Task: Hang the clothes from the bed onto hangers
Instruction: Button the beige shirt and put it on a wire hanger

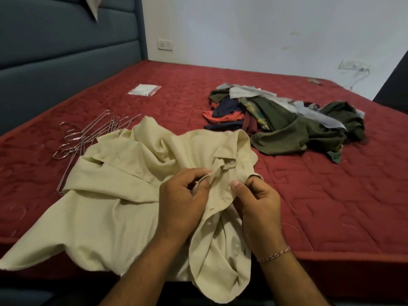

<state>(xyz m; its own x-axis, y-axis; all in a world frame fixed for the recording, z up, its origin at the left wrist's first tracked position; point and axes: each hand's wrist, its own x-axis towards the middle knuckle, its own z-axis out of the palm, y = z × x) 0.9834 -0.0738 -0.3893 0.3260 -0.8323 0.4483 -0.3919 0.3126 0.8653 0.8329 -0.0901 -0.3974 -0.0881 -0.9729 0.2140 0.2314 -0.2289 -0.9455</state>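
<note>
Shirt: we see a cream button-up shirt [123, 195] lying crumpled on the near part of the red mattress [331, 206]; its lower part hangs over the near edge, and one sleeve spreads to the near left.
Left hand: the left hand [183, 202] pinches the front edge of the shirt near the collar, with the fingers curled round a fold of cloth.
Right hand: the right hand [258, 206] holds the other front edge just beside the left hand; the thumb lies on top of the cloth and the fingers are curled under it. A thin chain bracelet [273, 254] is on this wrist.
Hangers: a heap of thin metal hangers [88, 135] lies on the mattress to the far left of the shirt; the shirt covers part of them.
Other clothes: a pile of clothes [287, 122] lies further away on the right, apart from the shirt; we see olive green, navy, red-orange and pale grey pieces.
Small bag: a clear plastic bag [144, 90] with something white inside lies on the far side of the mattress.
Headboard: a blue-grey padded headboard [66, 40] stands on the left.
Wall: the white wall [265, 29] has one socket plate [165, 44] beside the headboard and another [351, 64] at the far right with a cable.
Writing: we cannot read any brand, label or text on these things.
</note>
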